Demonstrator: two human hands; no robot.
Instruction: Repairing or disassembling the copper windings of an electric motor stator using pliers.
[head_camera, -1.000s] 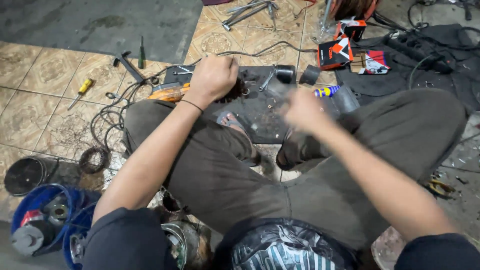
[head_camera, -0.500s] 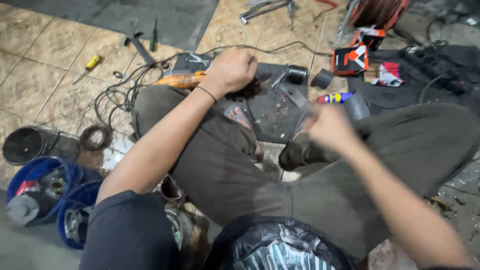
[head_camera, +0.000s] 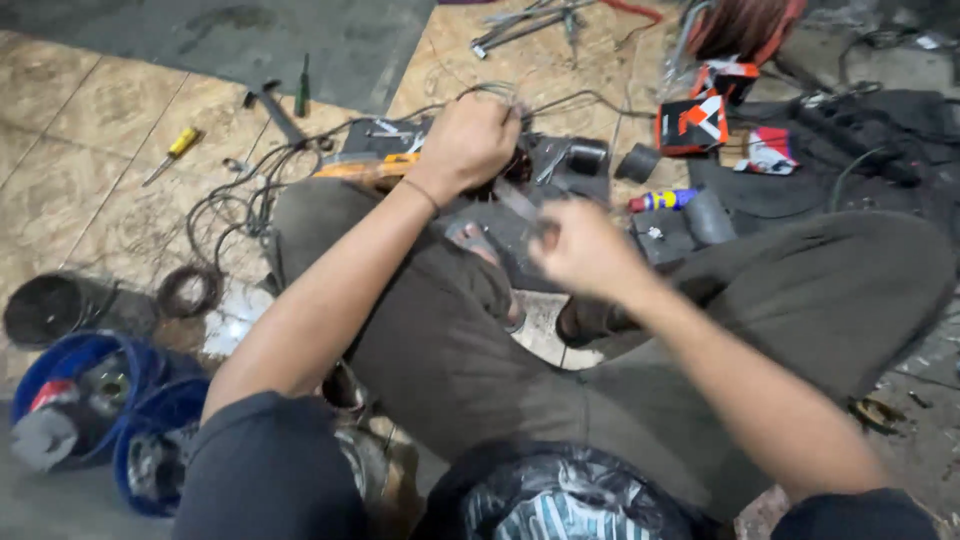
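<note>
I sit cross-legged on the floor in grey trousers. My left hand (head_camera: 470, 140) is closed over a dark wound motor part (head_camera: 515, 168) that lies on a black mat (head_camera: 560, 175), with thin wires looping out above it. My right hand (head_camera: 585, 250) is blurred and hangs just right of and below the left one. Its fingers pinch a thin grey strip (head_camera: 520, 205) that runs up towards the dark part. What lies under my left palm is hidden.
On the tiles to the left lie a yellow-handled screwdriver (head_camera: 180, 145), a hammer (head_camera: 275, 112), a green screwdriver (head_camera: 303, 85) and tangled cable (head_camera: 230, 210). Blue bowls (head_camera: 90, 400) with parts stand at lower left. An orange-black box (head_camera: 700, 115) and a blue-yellow tube (head_camera: 665, 200) lie to the right.
My right hand has moved left, closer to my left hand. My left hand has stayed closed on the dark part. The view has shifted a little.
</note>
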